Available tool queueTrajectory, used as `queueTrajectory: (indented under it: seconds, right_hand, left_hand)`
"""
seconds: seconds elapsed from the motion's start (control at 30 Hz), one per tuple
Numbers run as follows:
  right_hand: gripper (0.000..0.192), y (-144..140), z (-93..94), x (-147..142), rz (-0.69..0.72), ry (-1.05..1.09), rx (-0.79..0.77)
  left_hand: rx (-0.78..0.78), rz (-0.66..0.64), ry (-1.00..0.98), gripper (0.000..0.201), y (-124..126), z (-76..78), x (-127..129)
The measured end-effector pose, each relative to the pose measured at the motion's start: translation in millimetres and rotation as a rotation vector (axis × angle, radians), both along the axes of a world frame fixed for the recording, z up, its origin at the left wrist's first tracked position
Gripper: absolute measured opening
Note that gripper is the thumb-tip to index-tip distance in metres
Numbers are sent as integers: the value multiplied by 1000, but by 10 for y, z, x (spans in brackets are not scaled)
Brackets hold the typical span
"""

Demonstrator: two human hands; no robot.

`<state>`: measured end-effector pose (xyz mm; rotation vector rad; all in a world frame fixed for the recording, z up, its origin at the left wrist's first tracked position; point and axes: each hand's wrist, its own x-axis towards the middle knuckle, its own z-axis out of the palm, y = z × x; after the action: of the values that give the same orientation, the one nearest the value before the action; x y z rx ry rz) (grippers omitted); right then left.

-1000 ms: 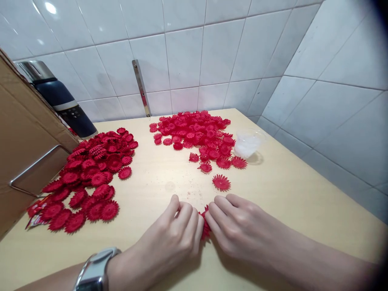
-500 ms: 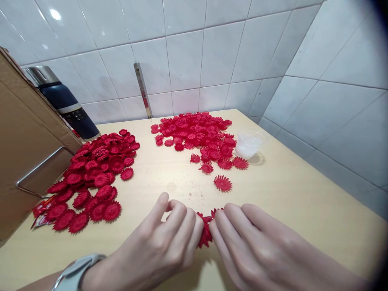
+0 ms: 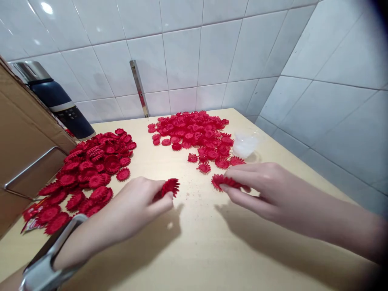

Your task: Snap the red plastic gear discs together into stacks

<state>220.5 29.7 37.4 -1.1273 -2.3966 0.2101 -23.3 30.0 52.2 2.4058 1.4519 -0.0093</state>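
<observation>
Red rosette, fringed edge, centre of frame, left of the midline: pinched between thumb and forefinger of the left hand, apart from the piles. A second red rosette, right of centre: grasped by the right hand, thumb on the near side, forefinger along the far side; cannot tell whether it touches the tabletop. Hands well apart, shadows cast below each.

Surroundings: left pile of similar red pieces at the left of the frame, partly behind the left forearm; far pile of them at upper centre, loosely spread toward the right hand. Translucent white container just beside that pile's right edge. Dark blue flask at upper left, tilted in view, partly behind a cardboard panel. Grey-strapped watch on the left wrist, lower left
</observation>
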Motion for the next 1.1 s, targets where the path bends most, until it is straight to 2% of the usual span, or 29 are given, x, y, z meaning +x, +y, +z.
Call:
queueTrajectory:
  seconds: [0.07, 0.17, 0.23, 0.27, 0.3, 0.37, 0.4, 0.43, 0.47, 0.53, 0.6, 0.7, 0.77, 0.87, 0.93, 1.1]
  right_hand:
    - [32, 7, -56, -112, 3, 98, -285]
    - [30, 8, -189, -173, -47, 370, -653]
    - [27, 1, -267, -178, -58, 521, -796]
    - [25, -6, -299, -180, -59, 560, -828]
    - [22, -16, -326, -184, -58, 571, -824]
    - [13, -44, -371, -199, -45, 537, -706]
    - [9, -61, -392, -208, -20, 511, -597]
    - [8, -78, -411, -216, 14, 487, -466]
    - [11, -96, -430, -223, 52, 471, -328]
    - [15, -130, -462, -230, 121, 458, -88]
    - [16, -158, -481, -232, 159, 435, 77]
    - [15, -193, -481, -239, 171, 392, 194]
    - [15, -216, -467, -255, 161, 396, 193]
    - [17, -253, -455, -291, 130, 442, 96]
    - [19, -277, -457, -308, 100, 476, -45]
    - [25, -311, -453, -326, 35, 539, -443]
  left_hand:
    - [-229, 133, -103, 39, 105, 9, 33]
    - [-467, 151, -115, 49, 248, -27, -7]
    - [-467, 129, -77, 53, 279, -48, -32]
    - [-391, 142, -43, 54, 269, -51, -30]
    - [-268, 176, 1, 55, 244, -48, -15]
    - [-1, 241, 62, 54, 157, -28, 49]
    - [82, 249, 37, 53, 102, -18, 94]
    - [75, 209, -53, 49, 44, -12, 144]
    - [-30, 143, -174, 46, -11, -14, 193]
    - [-308, 102, -413, 43, -101, -51, 279]
    - [-504, 144, -583, 39, -153, -129, 331]
    - [-657, 240, -741, 28, -170, -266, 339]
    - [-656, 251, -848, 24, -172, -335, 320]
    - [-519, 209, -991, 20, -198, -385, 292]
    - [-415, 196, -1021, 22, -230, -393, 284]
    - [-270, 136, -971, 4, -280, -398, 288]
